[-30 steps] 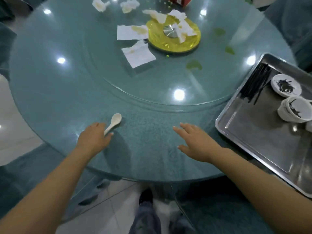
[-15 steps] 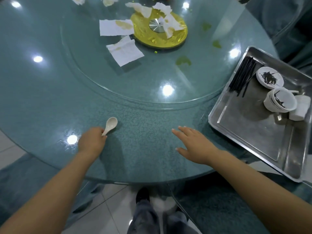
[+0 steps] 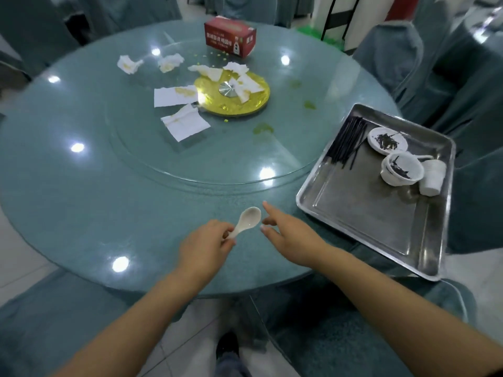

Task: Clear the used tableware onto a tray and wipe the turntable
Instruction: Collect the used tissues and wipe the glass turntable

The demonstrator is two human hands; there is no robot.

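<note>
White ceramic spoon (image 3: 246, 220) was pinched by its handle in the left hand (image 3: 205, 247), bowl pointing up and right over the table (image 3: 81, 191). Right hand (image 3: 288, 235), fingers spread and empty, hovered just beside the bowl; the steel tray (image 3: 353, 213) lay further right, nearer that hand.
</note>
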